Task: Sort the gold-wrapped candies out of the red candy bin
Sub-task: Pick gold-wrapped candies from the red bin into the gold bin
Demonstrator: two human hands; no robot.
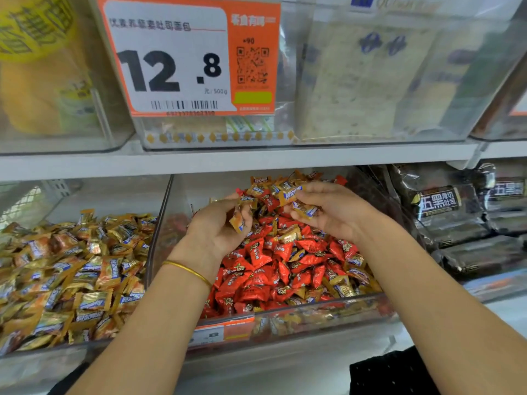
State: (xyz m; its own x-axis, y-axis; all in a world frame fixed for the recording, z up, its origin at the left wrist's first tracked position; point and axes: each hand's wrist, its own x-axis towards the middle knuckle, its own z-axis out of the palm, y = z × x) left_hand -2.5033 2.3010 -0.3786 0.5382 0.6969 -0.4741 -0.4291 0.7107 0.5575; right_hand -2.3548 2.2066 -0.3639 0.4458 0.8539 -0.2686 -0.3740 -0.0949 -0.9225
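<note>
Over the bin (328, 312), your left hand (219, 226) and right hand (330, 212) each grip gold candies (305, 209); lift clear without snagging reds (262, 252).

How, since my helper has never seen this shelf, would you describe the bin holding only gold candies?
Look below the white shelf board under the orange price tag marked 12.8. Two clear bins of wrapped candies sit side by side. Take the left one, the gold candy bin: its heap is gold only, while the red candy bin beside it is mostly red.
</note>
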